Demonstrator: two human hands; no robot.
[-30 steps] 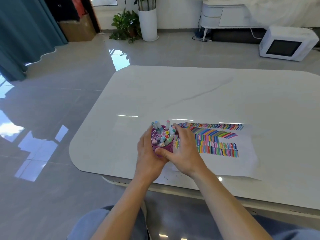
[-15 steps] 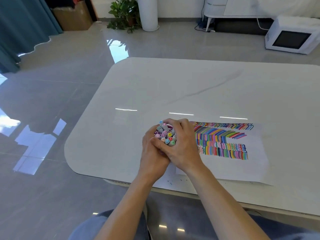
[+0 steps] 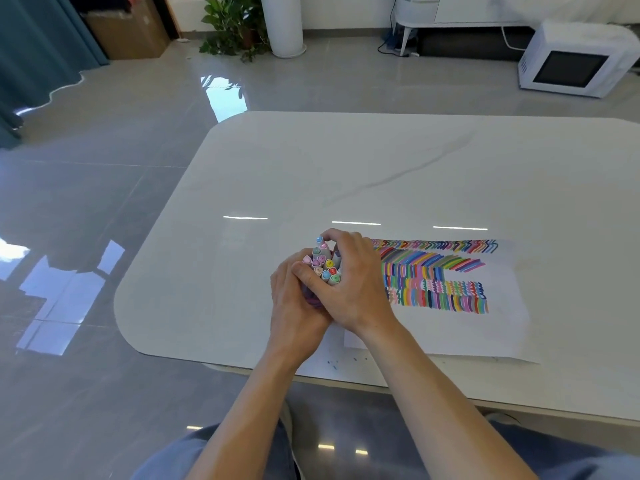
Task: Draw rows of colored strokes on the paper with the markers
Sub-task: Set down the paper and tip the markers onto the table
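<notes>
Since a second ago my hands have closed in from either side and now clasp the bundle tightly. My left hand wraps the left and near side of the purple cup, fingers curled round it. The markers stand upright in that cup, packed together, smooth plastic with pale barrels and rounded-triangle cap ends in pink, blue, yellow, red and green facing up at me. My right hand grips the bundle from the right, fingers hooked over its far side and thumb across the near side. Everything sits on the glossy white table, veined with grey. Just right of my hands lies the paper, thin and matte, its long axis running left to right, its left edge under my right wrist. The strokes fill its far half in several rows; the near half is bare. I judge my right hand, the nearer one, should lift a marker straight up along its length, then carry it right and near to that bare strip.
</notes>
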